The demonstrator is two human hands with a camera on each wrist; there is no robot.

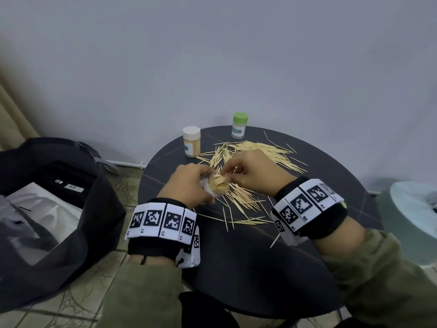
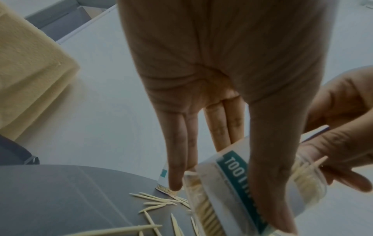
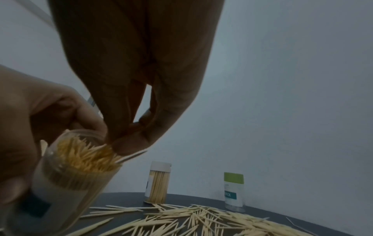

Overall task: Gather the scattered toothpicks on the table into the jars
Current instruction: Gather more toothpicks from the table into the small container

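Two hands meet: left hand [image 1: 189,183] grips tilted jar [image 1: 218,185]; right hand [image 1: 250,171] pinches toothpicks [image 3: 129,157].

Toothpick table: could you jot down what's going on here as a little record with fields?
Left hand: holds the open jar, tilted, nearly full
Right hand: pinches toothpicks at the jar's mouth
White-lid jar: upright, capped, full
Green-lid jar: upright, capped, looks nearly empty
Loose toothpicks: many scattered over the table
Beside table: dark bag on the floor
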